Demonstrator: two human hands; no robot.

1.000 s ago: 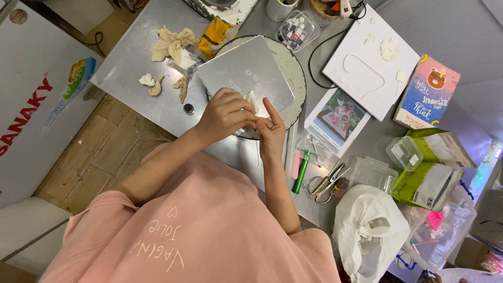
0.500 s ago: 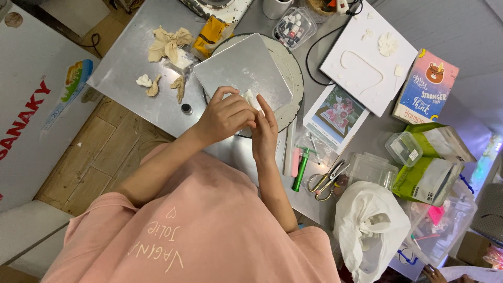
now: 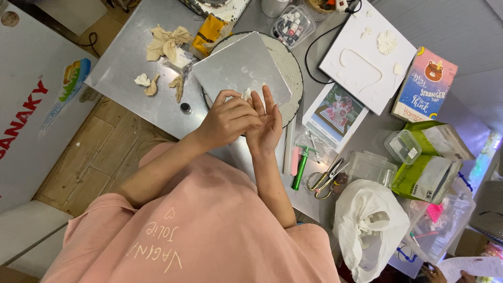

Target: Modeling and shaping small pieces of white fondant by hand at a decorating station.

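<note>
A: Hands first. Where are they, what have they got?

B: Both meet at frame centre, over the near edge of a square metal sheet (image 3: 241, 67) that lies on a round turntable (image 3: 291, 63). Left hand (image 3: 226, 119) is curled, fingers closed round a small white lump of dough (image 3: 246, 94). Right hand (image 3: 267, 123) is now flat, palm open, fingers straight and pointing to 12 o'clock, pressed vs. the left.

A: What changed?

B: A second ago the right hand had one finger raised; half a sec. ago the fingers had begun to close in; now it's spread flat under the left. Looks like the lump is being rolled or pressed between the palms, though that's my read. Only its tip shows, at about 12 o'clock of the left hand.

A: Around them?

B: Beige dough scraps (image 3: 165, 42) at 10 o'clock. White board (image 3: 367, 52) w/ thin dough shapes at 2. Green-handled tool (image 3: 301, 166) and scissors (image 3: 325, 178) at 4. White plastic bag (image 3: 369, 228) at 5.
</note>
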